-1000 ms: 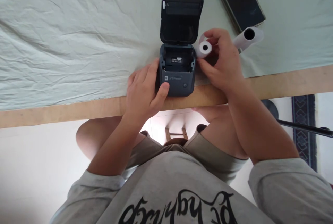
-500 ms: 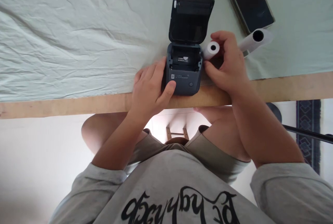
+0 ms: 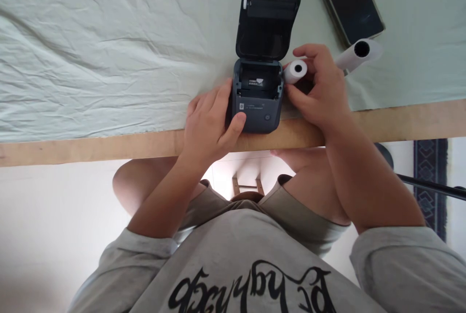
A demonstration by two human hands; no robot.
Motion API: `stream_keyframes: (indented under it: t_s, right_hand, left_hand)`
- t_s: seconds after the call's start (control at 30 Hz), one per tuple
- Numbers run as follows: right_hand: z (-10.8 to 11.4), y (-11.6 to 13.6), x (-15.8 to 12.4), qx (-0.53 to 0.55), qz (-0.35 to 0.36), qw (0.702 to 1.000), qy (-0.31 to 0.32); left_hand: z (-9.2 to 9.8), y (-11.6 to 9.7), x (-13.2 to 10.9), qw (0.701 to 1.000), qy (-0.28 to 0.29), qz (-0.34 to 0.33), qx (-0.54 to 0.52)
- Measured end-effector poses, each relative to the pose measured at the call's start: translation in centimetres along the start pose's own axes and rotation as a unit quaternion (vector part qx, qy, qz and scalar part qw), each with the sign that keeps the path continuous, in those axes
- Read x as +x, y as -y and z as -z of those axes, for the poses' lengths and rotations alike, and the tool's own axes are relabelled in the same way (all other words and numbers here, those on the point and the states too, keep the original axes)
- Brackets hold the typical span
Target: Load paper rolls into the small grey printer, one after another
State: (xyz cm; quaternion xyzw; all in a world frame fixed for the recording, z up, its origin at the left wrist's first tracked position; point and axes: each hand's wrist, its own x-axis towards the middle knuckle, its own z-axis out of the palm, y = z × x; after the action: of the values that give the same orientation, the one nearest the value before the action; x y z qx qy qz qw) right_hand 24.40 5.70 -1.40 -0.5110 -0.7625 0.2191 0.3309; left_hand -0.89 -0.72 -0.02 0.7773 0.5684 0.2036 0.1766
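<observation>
A small dark grey printer [image 3: 259, 109] stands at the table's near edge with its lid [image 3: 267, 24] flipped up and its paper bay showing. My left hand [image 3: 209, 126] wraps the printer's left side, thumb on its front face. A small white paper roll [image 3: 295, 70] is pinched in my right hand [image 3: 320, 92] just beside the printer's right edge, its hollow core facing me.
A second white paper roll [image 3: 358, 53] lies to the right on the pale green cloth [image 3: 109, 60], next to a dark phone [image 3: 349, 0]. The wooden table edge [image 3: 91, 145] runs across below the printer. My knees and grey shirt fill the lower view.
The view shifted, so the printer sits further right in the picture. My right hand has drawn the small roll in closer to the printer's right side. My left hand keeps its grip.
</observation>
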Motion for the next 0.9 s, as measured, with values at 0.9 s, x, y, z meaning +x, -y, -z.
stream_keyframes:
  t_s: [0.9]
  right_hand:
    - [-0.4, -0.9, 0.7, 0.301, -0.177, 0.937, -0.007]
  left_hand:
    - [0.0, 0.0, 0.0, 1.0, 0.0, 0.004, -0.005]
